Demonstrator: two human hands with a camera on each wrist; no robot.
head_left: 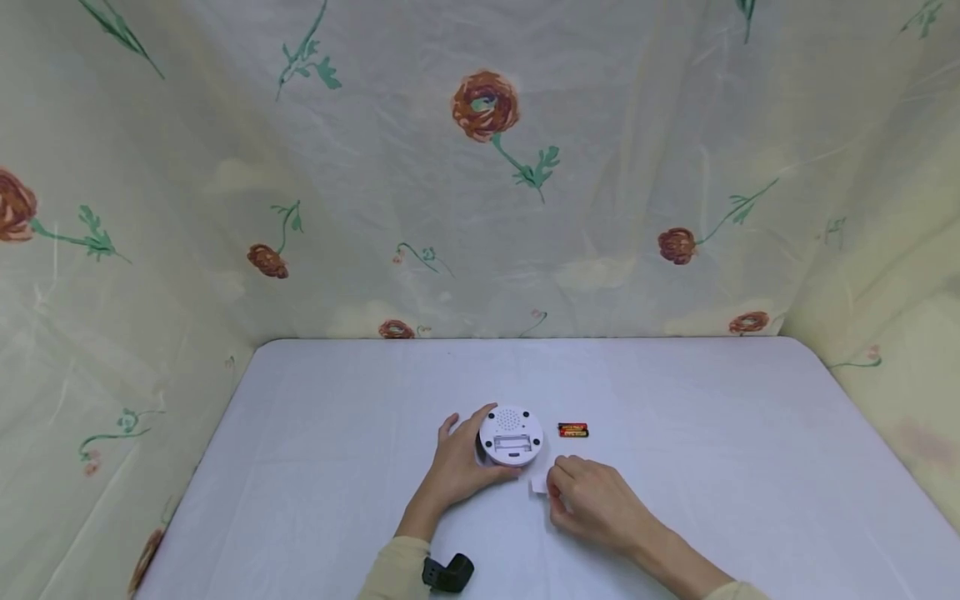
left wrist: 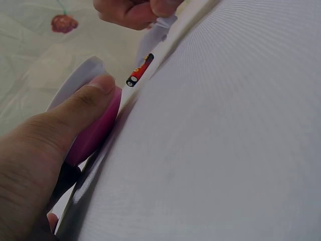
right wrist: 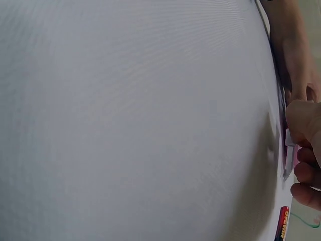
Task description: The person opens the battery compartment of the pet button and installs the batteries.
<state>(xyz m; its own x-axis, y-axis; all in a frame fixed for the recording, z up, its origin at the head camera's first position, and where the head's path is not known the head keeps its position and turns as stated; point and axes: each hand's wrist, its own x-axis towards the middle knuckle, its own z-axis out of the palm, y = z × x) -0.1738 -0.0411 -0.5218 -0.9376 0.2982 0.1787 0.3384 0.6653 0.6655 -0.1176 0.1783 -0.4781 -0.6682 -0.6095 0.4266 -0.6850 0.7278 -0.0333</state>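
Observation:
A round white device (head_left: 511,436) lies with its underside up, showing speaker holes, dark feet and an uncovered battery slot with no battery in it. My left hand (head_left: 463,462) grips it from the left, thumb on the near edge and fingers round the far edge. In the left wrist view the thumb presses on its rim, where a pink side (left wrist: 98,133) shows. Just to the right, my right hand (head_left: 596,504) pinches a small white battery cover (head_left: 538,485) close over the table. Its fingers hide part of the cover.
Two red and black batteries (head_left: 573,430) lie side by side on the white tablecloth (head_left: 360,417), right of the device. A black wrist camera (head_left: 448,573) is strapped at the left sleeve. Flower-printed curtains (head_left: 600,167) hang behind the table and at both sides.

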